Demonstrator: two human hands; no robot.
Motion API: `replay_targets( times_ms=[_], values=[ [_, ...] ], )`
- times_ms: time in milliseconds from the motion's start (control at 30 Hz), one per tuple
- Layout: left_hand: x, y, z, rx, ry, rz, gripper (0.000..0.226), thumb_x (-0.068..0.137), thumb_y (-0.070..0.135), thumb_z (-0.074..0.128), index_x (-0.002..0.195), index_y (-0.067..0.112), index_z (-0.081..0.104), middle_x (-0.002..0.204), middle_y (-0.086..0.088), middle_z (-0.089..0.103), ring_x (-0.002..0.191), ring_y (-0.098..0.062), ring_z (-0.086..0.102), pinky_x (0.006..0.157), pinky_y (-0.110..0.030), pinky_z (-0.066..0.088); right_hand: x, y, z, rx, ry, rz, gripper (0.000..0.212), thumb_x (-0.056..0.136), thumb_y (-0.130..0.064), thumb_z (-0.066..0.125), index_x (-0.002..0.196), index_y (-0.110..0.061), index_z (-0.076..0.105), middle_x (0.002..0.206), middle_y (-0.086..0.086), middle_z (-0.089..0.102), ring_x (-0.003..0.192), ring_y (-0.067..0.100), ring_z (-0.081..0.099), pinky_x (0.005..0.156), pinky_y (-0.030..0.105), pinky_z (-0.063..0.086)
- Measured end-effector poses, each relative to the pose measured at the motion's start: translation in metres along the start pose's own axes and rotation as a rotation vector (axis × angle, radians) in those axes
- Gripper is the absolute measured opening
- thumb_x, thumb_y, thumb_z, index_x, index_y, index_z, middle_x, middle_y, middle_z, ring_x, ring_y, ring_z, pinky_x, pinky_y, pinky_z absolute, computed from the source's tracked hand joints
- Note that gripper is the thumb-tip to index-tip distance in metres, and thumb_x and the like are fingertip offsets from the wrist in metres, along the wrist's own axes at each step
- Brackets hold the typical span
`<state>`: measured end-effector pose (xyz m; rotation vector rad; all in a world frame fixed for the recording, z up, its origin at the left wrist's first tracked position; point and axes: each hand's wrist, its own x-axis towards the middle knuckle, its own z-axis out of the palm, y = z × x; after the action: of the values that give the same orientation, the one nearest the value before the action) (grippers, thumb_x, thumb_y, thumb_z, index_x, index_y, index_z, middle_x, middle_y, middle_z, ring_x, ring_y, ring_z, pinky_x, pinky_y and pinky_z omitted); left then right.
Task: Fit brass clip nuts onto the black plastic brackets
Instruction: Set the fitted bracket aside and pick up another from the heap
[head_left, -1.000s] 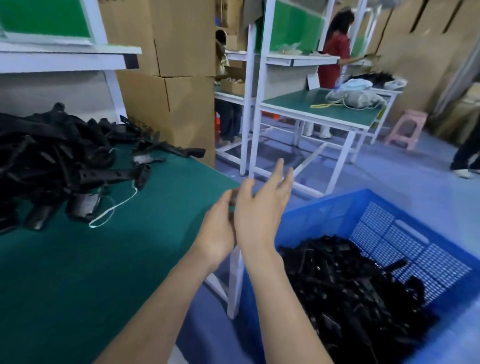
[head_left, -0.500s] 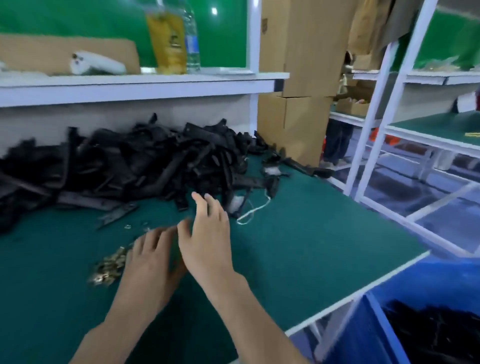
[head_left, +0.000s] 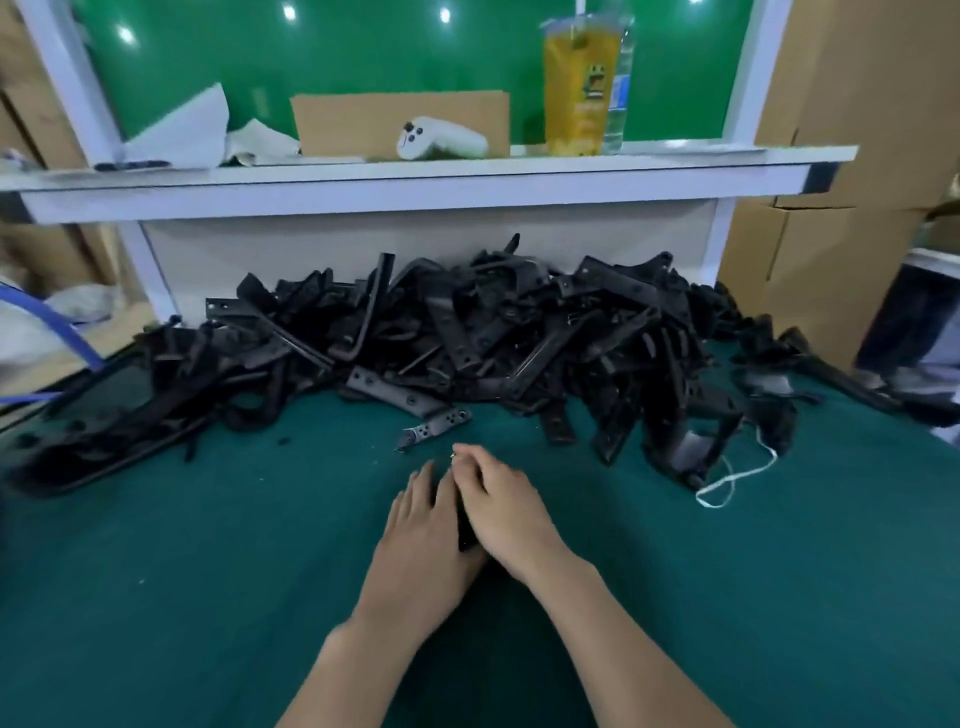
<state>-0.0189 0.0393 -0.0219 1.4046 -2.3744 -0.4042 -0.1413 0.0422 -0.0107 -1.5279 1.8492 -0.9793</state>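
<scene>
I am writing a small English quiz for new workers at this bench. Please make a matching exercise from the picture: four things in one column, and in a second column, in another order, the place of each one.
Things
1. drink cup
2. controller
3. bracket pile
4. string

Places
A. loose on the mat, at the pile's right end
B. heaped on the mat, below the shelf
C. on the shelf, in front of the cardboard
D. on the shelf, beside a clear bottle

Pairs: 1-D, 2-C, 3-B, 4-A
</scene>
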Motion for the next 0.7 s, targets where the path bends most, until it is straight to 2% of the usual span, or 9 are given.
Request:
replay_targets(
  times_ms=[100, 167, 300, 400, 467, 567, 700],
  values=[
    [0.013, -0.001, 0.002, -0.002, 0.015, 0.04, 0.077, 0.097, 0.038, 0.055, 0.158, 0.02, 0.012, 0.165, -0.006, 0.015, 0.153, -0.024, 0.015, 0.123, -0.037, 0.022, 0.005, 0.003, -0.001, 0.08, 0.041, -0.04, 0.033, 0.105, -0.046, 0.035, 0.133, -0.044, 0.052, 0.122, -0.022, 0.061, 0.1, -0.006, 0.051, 0.08, 0.014, 0.038],
    [0.02, -0.002, 0.002, -0.049, 0.06, 0.073, 0.071, 0.098, 0.039, 0.054, 0.157, 0.023, 0.019, 0.163, -0.002, 0.02, 0.151, -0.02, 0.017, 0.121, -0.036, 0.025, 0.007, 0.006, -0.004, 0.157, 0.087, -0.052, 0.029, 0.104, -0.047, 0.038, 0.128, -0.047, 0.053, 0.112, -0.026, 0.061, 0.094, -0.011, 0.054, 0.074, 0.01, 0.04],
    [0.043, -0.01, -0.007, -0.367, 0.253, -0.011, 0.058, 0.096, 0.055, 0.05, 0.148, 0.03, 0.039, 0.149, 0.012, 0.034, 0.14, -0.01, 0.03, 0.109, -0.029, 0.034, 0.012, 0.011, -0.01, 0.44, 0.184, -0.013, 0.022, 0.102, -0.048, 0.042, 0.118, -0.052, 0.057, 0.11, -0.026, 0.064, 0.094, -0.012, 0.059, 0.074, 0.011, 0.043],
    [0.076, -0.024, -0.018, -0.235, 0.356, -0.055, 0.057, 0.098, 0.052, 0.052, 0.146, 0.024, 0.043, 0.148, 0.003, 0.039, 0.137, -0.02, 0.033, 0.11, -0.037, 0.036, 0.017, 0.015, -0.015, 0.658, 0.216, 0.018, 0.023, 0.104, -0.042, 0.044, 0.117, -0.046, 0.062, 0.111, -0.025, 0.068, 0.103, -0.014, 0.059, 0.087, 0.015, 0.046],
    [0.099, -0.03, -0.027, -0.082, 0.218, -0.12, 0.064, 0.097, 0.06, 0.049, 0.148, 0.023, 0.04, 0.149, -0.003, 0.042, 0.138, -0.027, 0.034, 0.112, -0.043, 0.034, 0.021, 0.017, -0.021, 0.764, 0.253, 0.052, 0.024, 0.104, -0.034, 0.046, 0.116, -0.038, 0.066, 0.109, -0.019, 0.072, 0.104, -0.006, 0.064, 0.093, 0.022, 0.05],
    [0.12, -0.03, -0.029, 0.192, -0.063, -0.163, 0.064, 0.096, 0.063, 0.048, 0.145, 0.022, 0.041, 0.143, -0.007, 0.05, 0.133, -0.031, 0.042, 0.107, -0.045, 0.037, 0.024, 0.02, -0.03, 0.922, 0.263, 0.125, 0.025, 0.104, -0.024, 0.047, 0.116, -0.029, 0.069, 0.11, -0.007, 0.074, 0.103, 0.005, 0.069, 0.09, 0.027, 0.055],
    [0.121, -0.025, -0.031, 0.322, -0.028, -0.098, 0.045, 0.102, 0.046, 0.049, 0.138, 0.018, 0.048, 0.132, -0.008, 0.055, 0.123, -0.03, 0.053, 0.098, -0.041, 0.044, 0.026, 0.024, -0.034, 1.032, 0.273, 0.178, 0.025, 0.104, -0.021, 0.048, 0.115, -0.024, 0.07, 0.108, -0.002, 0.075, 0.099, 0.008, 0.072, 0.081, 0.025, 0.058]
  ],
)
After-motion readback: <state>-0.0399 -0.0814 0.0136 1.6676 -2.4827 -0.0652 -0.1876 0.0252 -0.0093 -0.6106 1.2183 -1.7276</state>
